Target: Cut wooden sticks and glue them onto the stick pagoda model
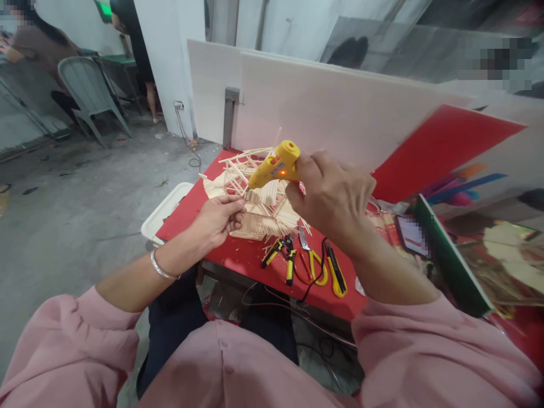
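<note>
My right hand (334, 198) grips a yellow glue gun (276, 165), its nozzle pointing down-left at a model built of thin wooden sticks (259, 198) on a red table (238, 258). My left hand (219, 218) is closed on the model's near left edge, fingers pinching sticks there. A silver bangle (160, 267) circles my left wrist. Both sleeves are pink.
Yellow-handled pliers (283, 255), scissors (310, 258) and a yellow cutter (336, 272) lie on the table's front. A phone (412, 235) and green-edged board (450, 260) sit right. A white tray (164, 212) stands left of the table. White panels stand behind. A grey chair (87, 85) and people are far left.
</note>
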A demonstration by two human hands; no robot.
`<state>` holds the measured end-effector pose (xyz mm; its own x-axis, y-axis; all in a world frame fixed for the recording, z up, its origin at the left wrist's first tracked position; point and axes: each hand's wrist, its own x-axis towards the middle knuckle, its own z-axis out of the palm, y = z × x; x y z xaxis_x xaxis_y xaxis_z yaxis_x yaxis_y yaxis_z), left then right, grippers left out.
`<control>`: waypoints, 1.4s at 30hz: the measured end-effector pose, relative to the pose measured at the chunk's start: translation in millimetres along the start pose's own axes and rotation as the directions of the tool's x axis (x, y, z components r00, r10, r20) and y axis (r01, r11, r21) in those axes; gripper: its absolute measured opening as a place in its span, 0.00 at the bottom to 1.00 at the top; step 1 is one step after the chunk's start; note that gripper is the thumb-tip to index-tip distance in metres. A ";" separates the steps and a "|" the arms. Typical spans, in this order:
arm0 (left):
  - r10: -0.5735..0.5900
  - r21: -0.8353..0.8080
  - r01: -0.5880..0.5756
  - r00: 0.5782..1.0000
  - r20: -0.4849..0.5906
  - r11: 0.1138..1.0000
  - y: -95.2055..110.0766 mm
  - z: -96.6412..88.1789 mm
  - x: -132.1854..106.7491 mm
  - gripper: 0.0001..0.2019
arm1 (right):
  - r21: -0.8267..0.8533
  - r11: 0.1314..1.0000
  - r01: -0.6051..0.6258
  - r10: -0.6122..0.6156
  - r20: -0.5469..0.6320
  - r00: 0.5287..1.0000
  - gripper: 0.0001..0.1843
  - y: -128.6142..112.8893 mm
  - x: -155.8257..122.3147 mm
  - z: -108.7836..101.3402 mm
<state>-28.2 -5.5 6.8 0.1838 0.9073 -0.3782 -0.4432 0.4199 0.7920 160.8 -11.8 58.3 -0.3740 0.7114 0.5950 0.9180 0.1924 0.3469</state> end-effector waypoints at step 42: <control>-0.065 -0.030 0.067 0.996 0.064 0.997 6.9 -3.4 6.2 0.13 | -0.015 1.000 -0.016 0.016 -0.005 1.000 0.21 2.3 -1.0 1.5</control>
<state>-33.1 2.9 8.2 0.2681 0.8777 -0.3972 -0.4560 0.4788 0.7502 163.5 -11.0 57.4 -0.3603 0.7109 0.6041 0.9216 0.1711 0.3483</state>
